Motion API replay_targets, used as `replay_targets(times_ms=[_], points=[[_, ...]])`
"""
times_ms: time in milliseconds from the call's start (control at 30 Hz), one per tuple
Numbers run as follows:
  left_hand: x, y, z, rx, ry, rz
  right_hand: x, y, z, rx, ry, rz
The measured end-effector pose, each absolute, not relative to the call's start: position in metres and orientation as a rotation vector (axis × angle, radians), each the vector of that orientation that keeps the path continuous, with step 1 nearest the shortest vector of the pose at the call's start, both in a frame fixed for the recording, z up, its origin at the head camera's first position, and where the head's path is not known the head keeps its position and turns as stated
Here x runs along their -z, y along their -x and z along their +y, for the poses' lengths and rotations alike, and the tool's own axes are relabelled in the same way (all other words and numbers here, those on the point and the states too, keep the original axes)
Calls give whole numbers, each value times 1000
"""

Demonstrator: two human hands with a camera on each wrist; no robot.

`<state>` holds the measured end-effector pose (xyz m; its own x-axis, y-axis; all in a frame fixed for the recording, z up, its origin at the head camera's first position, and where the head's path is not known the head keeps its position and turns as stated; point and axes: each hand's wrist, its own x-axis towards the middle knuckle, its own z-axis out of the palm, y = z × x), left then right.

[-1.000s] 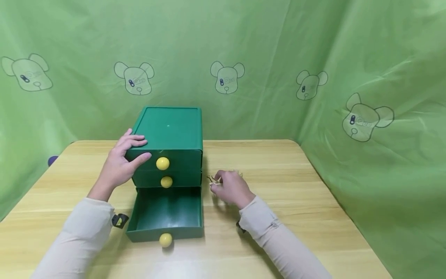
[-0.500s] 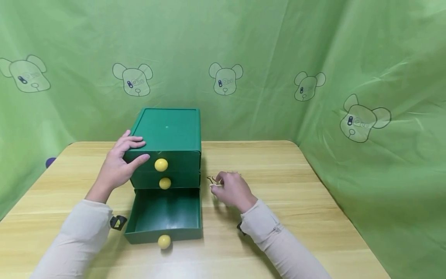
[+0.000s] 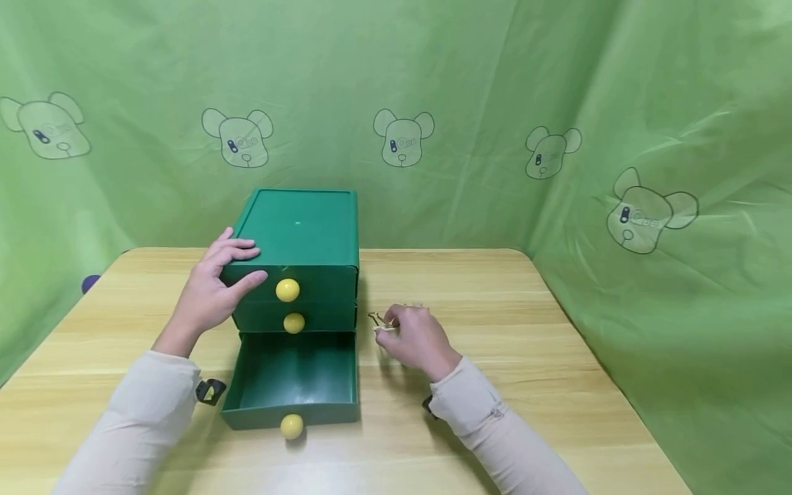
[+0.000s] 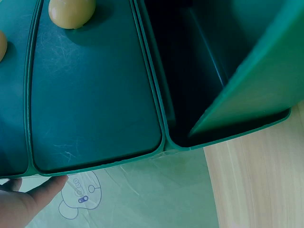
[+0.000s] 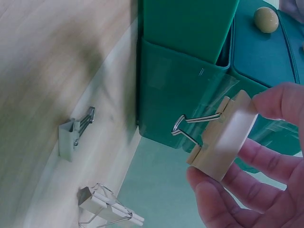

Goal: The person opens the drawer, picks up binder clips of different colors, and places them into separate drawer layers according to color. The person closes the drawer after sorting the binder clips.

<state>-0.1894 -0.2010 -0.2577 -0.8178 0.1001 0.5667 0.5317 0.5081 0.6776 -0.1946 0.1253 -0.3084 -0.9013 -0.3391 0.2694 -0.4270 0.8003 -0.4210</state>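
Note:
A green plastic drawer unit (image 3: pixel 297 230) with round yellow knobs stands on the table. Its bottom drawer (image 3: pixel 331 414) is pulled out, with a bare floor showing; the two drawers above it are closed. My left hand (image 3: pixel 210 292) rests on the unit's upper left front corner, fingers spread on the top and thumb on the front. To the right of the unit, my right hand (image 3: pixel 417 340) pinches a cream binder clip (image 5: pixel 227 135) between thumb and fingers, its wire handles pointing away from the palm.
Two more light-coloured binder clips lie on the table in the right wrist view, a small clip (image 5: pixel 68 140) and a larger clip (image 5: pixel 107 205). Behind the wooden table (image 3: pixel 470 282) hangs a green curtain (image 3: pixel 334 89) printed with bear heads.
Both hands and the drawer unit stay practically in place. The head view shifts slightly, and the right hand keeps the binder clip pinched.

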Motion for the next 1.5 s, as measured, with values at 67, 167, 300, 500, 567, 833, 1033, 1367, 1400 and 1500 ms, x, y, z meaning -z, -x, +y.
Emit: replay_targets(times_ms=[67,167,300,500,567,833,1033,1367,1400,1500], points=[[258,189,-201,1258,519,-2295,308,193,125,-727,-609,-2798],[258,189,-201,1259,516,-2299,307,191,125,-737,-625,-2781],[258,188,-200,1260,517,-2300,306,187,126,-746,-642,-2763],[258,189,-200,1266,520,-2295,303,183,125,-726,-660,-2735],[258,189,-200,1268,519,-2292,302,181,125,-726,-665,-2729],[257,189,-201,1274,520,-2283,298,175,124,-715,-716,-2684],[257,189,-201,1274,517,-2286,296,169,122,-716,-776,-2647],[257,190,-201,1285,521,-2278,292,162,117,-675,-840,-2595],[257,190,-201,1285,520,-2279,292,161,117,-671,-842,-2595],[257,189,-201,1286,519,-2280,291,158,116,-670,-845,-2597]])
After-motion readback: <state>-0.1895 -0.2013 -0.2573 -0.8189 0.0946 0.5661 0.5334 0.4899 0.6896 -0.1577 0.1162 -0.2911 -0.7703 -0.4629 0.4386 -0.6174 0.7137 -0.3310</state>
